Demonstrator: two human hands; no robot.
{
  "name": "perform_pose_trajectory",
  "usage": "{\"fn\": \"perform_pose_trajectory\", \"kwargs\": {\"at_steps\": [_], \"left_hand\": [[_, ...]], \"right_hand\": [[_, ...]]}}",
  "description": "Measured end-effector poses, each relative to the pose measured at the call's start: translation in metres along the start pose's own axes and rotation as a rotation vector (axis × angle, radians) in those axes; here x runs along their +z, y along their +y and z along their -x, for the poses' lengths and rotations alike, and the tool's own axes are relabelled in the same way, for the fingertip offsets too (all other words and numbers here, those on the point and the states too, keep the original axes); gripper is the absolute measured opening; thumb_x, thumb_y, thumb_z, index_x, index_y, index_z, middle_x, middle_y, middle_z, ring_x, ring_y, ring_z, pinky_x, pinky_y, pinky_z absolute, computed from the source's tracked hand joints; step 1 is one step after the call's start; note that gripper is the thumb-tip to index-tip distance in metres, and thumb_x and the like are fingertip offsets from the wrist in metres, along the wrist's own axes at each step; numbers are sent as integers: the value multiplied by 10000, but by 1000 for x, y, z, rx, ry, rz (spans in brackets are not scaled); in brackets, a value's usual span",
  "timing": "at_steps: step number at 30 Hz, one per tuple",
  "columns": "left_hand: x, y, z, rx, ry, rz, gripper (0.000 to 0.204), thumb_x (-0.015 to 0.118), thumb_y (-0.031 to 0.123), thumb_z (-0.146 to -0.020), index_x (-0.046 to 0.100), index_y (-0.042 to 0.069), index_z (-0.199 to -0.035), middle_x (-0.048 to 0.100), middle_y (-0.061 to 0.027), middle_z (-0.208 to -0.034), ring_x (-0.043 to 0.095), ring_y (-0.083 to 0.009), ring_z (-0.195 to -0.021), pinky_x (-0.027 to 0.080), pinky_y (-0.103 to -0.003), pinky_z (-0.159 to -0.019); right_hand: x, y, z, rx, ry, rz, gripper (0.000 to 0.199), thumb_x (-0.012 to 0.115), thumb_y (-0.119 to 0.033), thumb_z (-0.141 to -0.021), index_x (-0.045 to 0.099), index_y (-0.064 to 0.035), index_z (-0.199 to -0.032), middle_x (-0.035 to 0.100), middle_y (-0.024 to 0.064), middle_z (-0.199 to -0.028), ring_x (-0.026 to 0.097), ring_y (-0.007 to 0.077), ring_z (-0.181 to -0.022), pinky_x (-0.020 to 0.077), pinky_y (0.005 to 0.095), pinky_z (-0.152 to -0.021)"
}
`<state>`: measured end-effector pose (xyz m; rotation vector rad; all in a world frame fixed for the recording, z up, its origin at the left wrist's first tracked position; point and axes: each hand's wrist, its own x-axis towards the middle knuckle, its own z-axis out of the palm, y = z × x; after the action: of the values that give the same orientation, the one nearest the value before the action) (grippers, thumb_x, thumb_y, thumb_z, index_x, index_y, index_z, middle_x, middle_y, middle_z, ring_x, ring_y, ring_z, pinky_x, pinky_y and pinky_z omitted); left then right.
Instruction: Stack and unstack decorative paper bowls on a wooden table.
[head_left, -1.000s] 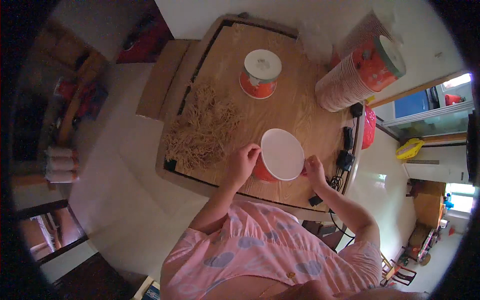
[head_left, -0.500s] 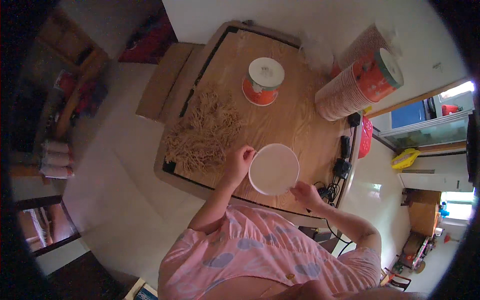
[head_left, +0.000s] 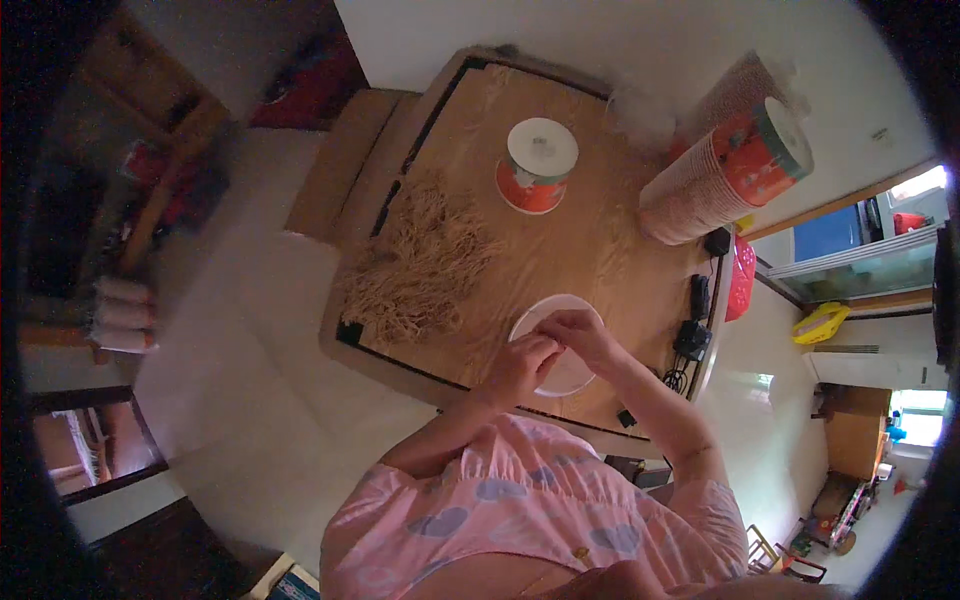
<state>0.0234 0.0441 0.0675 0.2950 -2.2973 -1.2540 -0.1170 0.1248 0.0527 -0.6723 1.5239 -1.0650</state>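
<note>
A round paper bucket point(head_left: 570, 381), white inside, stands mouth up near the front edge of the table. Over its mouth my left hand point(head_left: 521, 368) and my right hand point(head_left: 587, 338) meet, fingers pinched together and touching. Whatever may be between the fingertips is too small or hidden to name. Left of the bucket lies a loose heap of tan twine strands point(head_left: 424, 262). Farther back, an orange-and-white paper bucket point(head_left: 532, 192) carries a white round-topped piece point(head_left: 543, 148), perhaps another bucket upside down.
A long leaning stack of nested orange buckets point(head_left: 700, 190) rests at the right, with a second stack point(head_left: 735, 95) behind it. Black adapters and cables point(head_left: 691, 340) lie along the right edge of the wooden table point(head_left: 590, 240). A cardboard piece point(head_left: 345, 170) stands beyond the left edge.
Both hands have left the sides of the bucket's rim and come together above its mouth. The bucket stays in about the same place; the whole view has shifted slightly.
</note>
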Motion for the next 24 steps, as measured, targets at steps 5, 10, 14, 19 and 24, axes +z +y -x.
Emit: {"fn": "perform_pose_trajectory", "kwargs": {"at_steps": [5, 10, 14, 19, 24], "left_hand": [[6, -13, 23, -68, -149, 22, 93, 569, 65, -727, 564, 58, -820, 561, -121, -744, 564, -292, -716, 455, -377, -625], [16, -11, 41, -1, -271, 99, 119, 552, 39, -700, 567, 58, -816, 558, -114, -746, 563, -286, -716, 451, -367, -649], [4, -6, 31, -120, -212, 175, 91, 568, 56, -726, 580, 51, -816, 564, -102, -757, 575, -247, -696, 457, -323, -612], [-5, -37, 23, -319, 159, 258, 97, 562, 112, -806, 595, 29, -840, 570, -48, -706, 552, -127, -630, 432, -241, -553], [-11, -37, 12, -721, 144, 761, 161, 552, 177, -840, 612, 29, -815, 543, 30, -639, 456, -35, -552, 354, -181, -488]], "right_hand": [[8, -9, -6, 36, 116, -360, 252, 492, -217, -856, 589, 3, -931, 586, 42, -793, 540, 121, -691, 448, 252, -638], [6, -10, -8, 62, 145, -530, 219, 481, -221, -871, 579, -37, -804, 467, -16, -614, 431, 66, -540, 368, 209, -500], [13, -1, 0, 100, 150, -185, 216, 463, -228, -877, 571, -46, -834, 408, -40, -580, 380, 48, -499, 332, 200, -454], [26, -14, 15, -1, 152, -107, 204, 453, -222, -878, 574, -59, -852, 395, -45, -572, 368, 41, -495, 326, 194, -451], [37, -17, 19, -235, 100, 60, 142, 455, -89, -856, 575, -25, -895, 544, 6, -720, 473, 100, -590, 411, 243, -553]]}}
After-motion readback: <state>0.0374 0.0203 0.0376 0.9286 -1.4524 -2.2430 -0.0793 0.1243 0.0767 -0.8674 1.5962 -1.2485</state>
